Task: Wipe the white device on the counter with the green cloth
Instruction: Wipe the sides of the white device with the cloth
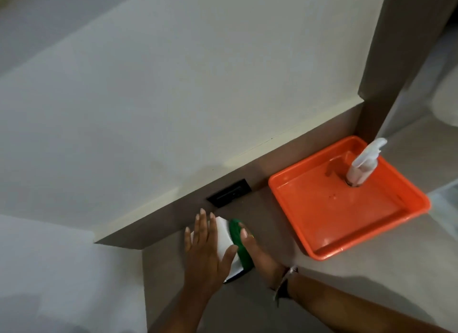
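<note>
My left hand lies flat, palm down, its 5 fingers spread and pointing away from me. My right hand reaches in from the right, fingers curled in a grip, with a band on its wrist. Both forearms are bare.

Green cloth, white device (orange tray)
</note>
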Demonstrator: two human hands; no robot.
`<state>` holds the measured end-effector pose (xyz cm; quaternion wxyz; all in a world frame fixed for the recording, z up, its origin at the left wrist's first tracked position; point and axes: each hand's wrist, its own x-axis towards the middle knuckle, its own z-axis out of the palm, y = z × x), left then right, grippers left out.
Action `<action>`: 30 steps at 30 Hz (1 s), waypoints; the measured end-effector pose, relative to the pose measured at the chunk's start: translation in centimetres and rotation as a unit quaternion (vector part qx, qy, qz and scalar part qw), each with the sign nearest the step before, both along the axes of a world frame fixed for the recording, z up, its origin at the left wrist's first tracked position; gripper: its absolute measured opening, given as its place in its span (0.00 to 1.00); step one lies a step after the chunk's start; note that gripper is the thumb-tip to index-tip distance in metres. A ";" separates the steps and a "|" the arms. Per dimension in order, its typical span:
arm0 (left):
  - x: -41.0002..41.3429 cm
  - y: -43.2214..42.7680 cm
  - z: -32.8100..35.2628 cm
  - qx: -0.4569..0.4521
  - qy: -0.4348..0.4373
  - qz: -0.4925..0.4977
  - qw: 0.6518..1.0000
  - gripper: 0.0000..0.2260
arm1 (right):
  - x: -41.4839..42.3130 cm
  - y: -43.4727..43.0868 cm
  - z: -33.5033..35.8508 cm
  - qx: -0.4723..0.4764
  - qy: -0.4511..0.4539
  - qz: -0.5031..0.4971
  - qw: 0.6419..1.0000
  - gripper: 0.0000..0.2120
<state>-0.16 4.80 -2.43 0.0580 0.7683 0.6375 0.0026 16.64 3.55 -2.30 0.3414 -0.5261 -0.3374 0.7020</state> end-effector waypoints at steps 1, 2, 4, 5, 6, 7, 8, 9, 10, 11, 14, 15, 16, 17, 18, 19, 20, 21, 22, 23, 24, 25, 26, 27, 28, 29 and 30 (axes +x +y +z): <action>-0.1 0.0 0.0 0.002 -0.006 0.002 1.000 0.36 | -0.1 -0.6 -0.2 0.014 -0.032 0.032 0.999 0.24; -0.2 0.0 0.0 0.003 -0.012 0.004 1.000 0.35 | -0.3 -1.1 -0.5 0.020 -0.063 0.063 0.996 0.24; -0.3 0.0 -0.1 0.002 -0.024 0.002 1.000 0.34 | -0.4 -1.1 -1.0 0.037 -0.099 0.093 0.990 0.23; -0.3 0.0 -0.1 0.003 -0.029 -0.002 1.000 0.34 | -0.4 -0.7 -1.0 0.049 -0.103 0.103 0.988 0.23; -0.2 0.0 -0.1 0.003 -0.032 -0.006 0.999 0.34 | -0.5 0.0 -0.9 0.060 -0.106 0.113 0.986 0.24; -0.2 0.0 -0.1 0.003 -0.033 -0.008 0.999 0.34 | -0.6 0.9 -0.8 0.069 -0.106 0.120 0.985 0.24; -0.2 0.0 0.0 0.001 -0.032 -0.007 0.999 0.35 | -0.7 1.9 -0.8 0.072 -0.102 0.119 0.985 0.24; -0.1 0.0 0.2 -0.002 -0.032 -0.004 0.999 0.35 | -0.8 3.0 -0.7 0.071 -0.097 0.116 0.986 0.24; 0.0 0.0 0.4 -0.005 -0.032 -0.002 0.999 0.36 | -0.9 3.8 -0.6 0.068 -0.095 0.115 0.986 0.25; 0.2 -0.1 0.6 -0.009 -0.031 0.000 0.999 0.36 | -1.1 4.2 -0.6 0.066 -0.097 0.115 0.986 0.26; 0.4 -0.1 0.9 -0.015 -0.025 0.000 1.000 0.37 | -1.1 2.6 -1.2 0.054 -0.069 0.071 0.994 0.27; 0.4 -0.1 0.9 -0.015 -0.022 0.000 1.000 0.37 | -0.9 1.3 -1.6 0.052 -0.045 0.048 0.996 0.27; 0.4 0.0 1.0 -0.015 -0.018 0.001 1.000 0.37 | -0.8 -0.1 -2.0 0.047 -0.018 0.029 0.998 0.27; 0.4 0.2 1.1 -0.015 -0.015 0.000 1.000 0.38 | -0.6 -1.3 -2.3 0.041 0.005 0.017 0.999 0.28; 0.3 0.2 1.1 -0.015 -0.013 0.000 1.000 0.38 | -0.5 -2.3 -2.4 0.031 0.022 0.016 0.999 0.29; 0.2 0.1 1.0 -0.017 -0.008 -0.001 1.000 0.39 | -0.3 -3.0 -2.4 0.023 0.031 0.020 0.999 0.31; 0.0 0.2 0.9 -0.019 -0.003 -0.003 1.000 0.39 | -0.1 -3.3 -2.3 0.016 0.033 0.023 0.999 0.35; -0.1 0.3 0.8 -0.021 -0.002 -0.004 1.000 0.39 | 0.1 -3.3 -2.5 0.011 0.029 0.021 0.999 0.37; -0.2 0.3 0.6 -0.030 -0.010 -0.001 1.000 0.39 | 0.2 -3.1 -2.5 0.001 0.019 0.018 1.000 0.38; -0.5 0.4 0.4 -0.038 -0.021 0.004 0.999 0.39 | 0.4 -2.9 -2.6 -0.005 0.005 0.014 1.000 0.37; -0.7 0.5 0.2 -0.048 -0.032 0.008 0.998 0.38 | 0.5 -2.8 -2.6 -0.011 -0.012 0.015 1.000 0.33; -0.9 0.6 0.2 -0.059 -0.039 0.014 0.997 0.39 | 0.6 -2.7 -2.7 -0.014 -0.027 0.012 0.999 0.27; -1.0 0.8 0.2 -0.070 -0.036 0.018 0.997 0.41 | 1.0 -2.7 -2.6 -0.021 -0.034 0.001 0.999 0.19; -1.1 1.2 0.2 -0.085 -0.027 0.022 0.996 0.44 | 1.5 -2.9 -2.6 -0.031 -0.028 -0.015 0.999 0.12; -1.0 1.6 0.4 -0.106 -0.018 0.026 0.994 0.47 | 2.7 -3.5 -2.3 -0.049 0.008 -0.024 0.998 0.07; -1.0 2.1 0.8 -0.130 -0.018 0.031 0.991 0.48 | 3.9 -3.7 -2.0 -0.066 0.041 -0.042 0.996 0.05; -1.0 2.4 1.1 -0.148 -0.023 0.026 0.988 0.46 | 5.0 -3.7 -2.1 -0.104 0.093 -0.057 0.989 0.08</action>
